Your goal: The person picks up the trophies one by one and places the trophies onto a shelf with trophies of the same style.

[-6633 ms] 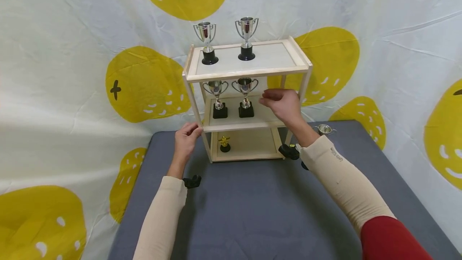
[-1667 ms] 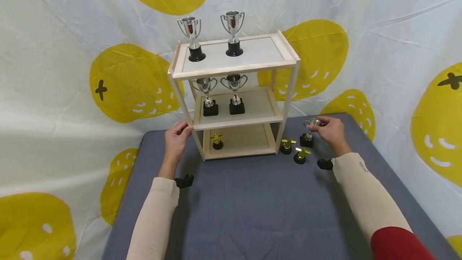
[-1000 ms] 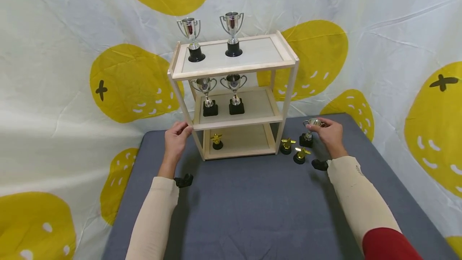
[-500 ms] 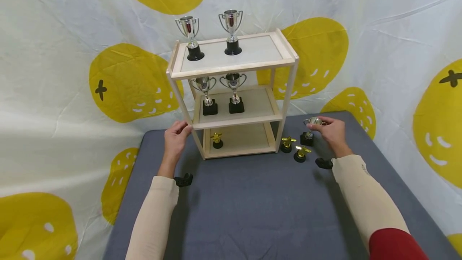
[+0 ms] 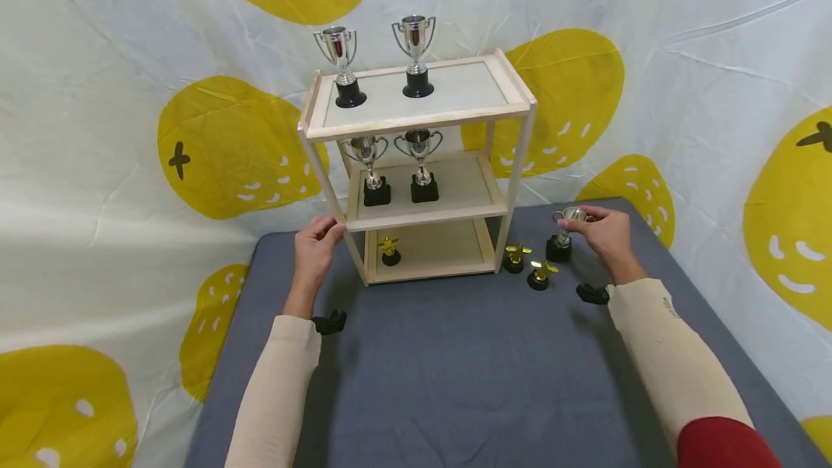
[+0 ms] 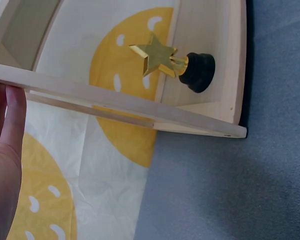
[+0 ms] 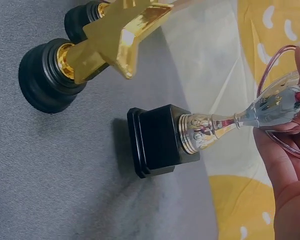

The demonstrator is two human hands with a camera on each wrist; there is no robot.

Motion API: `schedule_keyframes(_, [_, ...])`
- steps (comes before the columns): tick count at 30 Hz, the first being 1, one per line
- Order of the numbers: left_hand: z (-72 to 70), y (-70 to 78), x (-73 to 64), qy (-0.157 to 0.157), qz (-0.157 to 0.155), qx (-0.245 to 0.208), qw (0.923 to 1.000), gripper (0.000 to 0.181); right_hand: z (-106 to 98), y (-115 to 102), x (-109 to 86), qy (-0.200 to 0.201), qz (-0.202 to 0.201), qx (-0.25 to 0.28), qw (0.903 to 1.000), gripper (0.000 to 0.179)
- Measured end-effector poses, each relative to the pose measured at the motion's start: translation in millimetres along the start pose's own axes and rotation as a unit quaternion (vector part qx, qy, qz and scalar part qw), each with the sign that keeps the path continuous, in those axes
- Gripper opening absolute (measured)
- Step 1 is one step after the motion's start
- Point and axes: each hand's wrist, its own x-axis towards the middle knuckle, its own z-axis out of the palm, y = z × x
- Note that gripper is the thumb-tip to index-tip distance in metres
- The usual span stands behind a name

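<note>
My right hand [image 5: 609,237] grips a silver trophy cup [image 5: 560,248] by its bowl, right of the wooden shelf [image 5: 422,222]. In the right wrist view, the trophy's square black base shows a shadow beside it on the cloth; whether they touch I cannot tell. With thumb and fingers, my left hand [image 5: 315,255] pinches the shelf's left front post [image 6: 90,94] at middle-tier height. Two similar square-based cups stand side by side on the middle tier, left cup [image 5: 375,190] and right cup [image 5: 425,186]. One gold star trophy [image 6: 157,54] is on the bottom tier.
Two gold star trophies, one nearer [image 5: 539,279] and one farther [image 5: 515,260], stand between the shelf and my right hand. On the top tier are two round-based silver cups, left [image 5: 349,91] and right [image 5: 417,81]. Grey cloth [image 5: 429,367] covers the table; patterned fabric hangs behind.
My right hand has gone from the middle tier to the trophy cup on the right and grips it. Over the last half second, hand and cup shift slightly right. My left hand stays on the post.
</note>
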Motion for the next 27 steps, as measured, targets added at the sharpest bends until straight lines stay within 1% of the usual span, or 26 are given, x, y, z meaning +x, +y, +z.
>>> schedule_keyframes(10, [2.1, 1.1, 0.4, 0.000, -0.007, 0.006, 1.0000, 0.033, -7.1, -15.1, -4.3, 0.002, -0.008, 0.004, 1.0000, 0.074])
schedule_keyframes(16, [2.4, 1.3, 2.0, 0.000, 0.000, -0.001, 1.0000, 0.033, -11.4, -26.2, -7.7, 0.004, -0.003, 0.010, 0.9999, 0.078])
schedule_keyframes(20, [1.9, 3.0, 2.2, 0.000, 0.003, -0.008, 1.0000, 0.034, -14.1, -32.4, -9.9, 0.004, -0.007, 0.024, 0.9997, 0.078])
schedule_keyframes(27, [0.7, 2.6, -0.4, -0.005, -0.010, 0.000, 0.9999, 0.033, -19.1, -38.0, -14.5, -0.003, -0.003, 0.025, 0.9997, 0.081])
